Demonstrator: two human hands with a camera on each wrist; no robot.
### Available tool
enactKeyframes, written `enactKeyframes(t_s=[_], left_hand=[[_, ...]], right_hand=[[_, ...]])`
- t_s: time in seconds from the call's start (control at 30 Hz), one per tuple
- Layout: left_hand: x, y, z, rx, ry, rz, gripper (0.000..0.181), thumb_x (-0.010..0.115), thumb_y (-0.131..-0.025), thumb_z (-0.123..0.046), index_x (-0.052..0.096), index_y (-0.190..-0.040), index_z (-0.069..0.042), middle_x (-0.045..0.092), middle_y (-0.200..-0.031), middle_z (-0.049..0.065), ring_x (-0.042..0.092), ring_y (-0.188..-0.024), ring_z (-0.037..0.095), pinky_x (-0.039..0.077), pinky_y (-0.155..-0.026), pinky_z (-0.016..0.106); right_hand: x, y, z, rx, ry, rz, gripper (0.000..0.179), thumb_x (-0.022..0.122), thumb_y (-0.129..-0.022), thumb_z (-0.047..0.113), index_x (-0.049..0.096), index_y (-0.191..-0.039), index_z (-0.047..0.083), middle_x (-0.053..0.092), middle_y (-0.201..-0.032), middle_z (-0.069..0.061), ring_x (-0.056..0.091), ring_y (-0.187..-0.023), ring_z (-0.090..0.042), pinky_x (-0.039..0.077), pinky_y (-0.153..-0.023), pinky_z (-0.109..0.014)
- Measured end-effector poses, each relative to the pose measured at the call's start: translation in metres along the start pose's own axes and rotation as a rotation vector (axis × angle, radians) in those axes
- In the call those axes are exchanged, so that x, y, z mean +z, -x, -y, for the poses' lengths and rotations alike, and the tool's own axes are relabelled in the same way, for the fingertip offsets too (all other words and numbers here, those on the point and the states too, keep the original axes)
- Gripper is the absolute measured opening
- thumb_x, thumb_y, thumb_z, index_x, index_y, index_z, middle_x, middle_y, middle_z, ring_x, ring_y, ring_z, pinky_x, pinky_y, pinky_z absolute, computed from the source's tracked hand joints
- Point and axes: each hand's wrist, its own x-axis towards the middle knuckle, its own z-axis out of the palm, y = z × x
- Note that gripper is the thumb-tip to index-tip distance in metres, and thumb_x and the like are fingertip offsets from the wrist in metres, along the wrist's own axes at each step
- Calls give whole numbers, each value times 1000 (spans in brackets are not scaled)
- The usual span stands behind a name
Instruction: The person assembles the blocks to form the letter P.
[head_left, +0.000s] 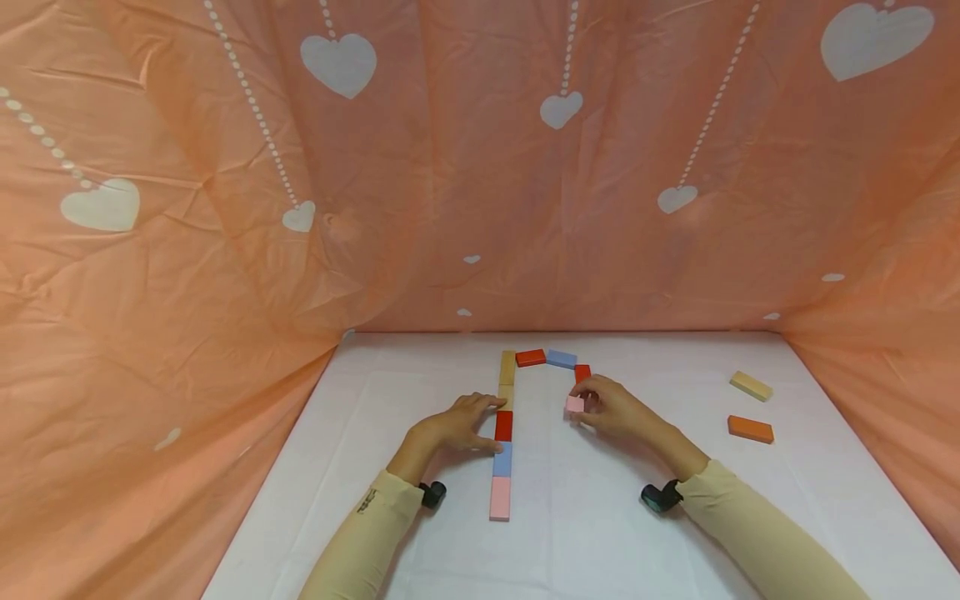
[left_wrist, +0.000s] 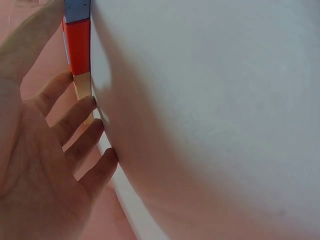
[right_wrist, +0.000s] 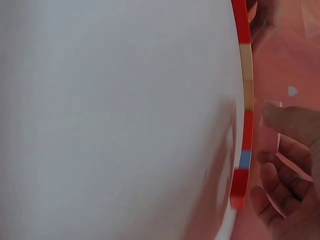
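Head view alone shows the right hand [head_left: 611, 408] pinching a pink block [head_left: 574, 404]; the left hand [head_left: 459, 423], fingers straight, touches the row [head_left: 502, 437].

A small pink block [head_left: 574, 404], flat and pale, sits pinched in the right hand [head_left: 617, 410] just below the red block [head_left: 582, 372] that ends the arch; the left hand [head_left: 457, 423] rests beside the column's red block [head_left: 503, 425]
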Motion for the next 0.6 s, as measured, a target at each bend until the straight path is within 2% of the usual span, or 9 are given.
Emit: enactKeyframes(t_s=[0.33, 0.6], left_hand=[[1, -2, 2, -1, -6, -1, 86, 86, -93, -36, 42, -163, -15, 42, -165, 15, 37, -151, 37, 36, -124, 58], [2, -3, 4, 6, -15, -10, 85, 87, -92, -37, 44, -163, -15, 43, -165, 16, 39, -151, 37, 37, -124, 58]], right_hand=[[24, -24, 14, 21, -45, 25, 29, 85, -93, 12, 71, -117, 4, 65, -100, -1, 58, -89, -17, 54, -78, -27], [36, -38, 25, 56, -17, 44, 27, 84, -95, 18, 73, -117, 8, 65, -101, -1, 59, -91, -16, 55, -81, -28]])
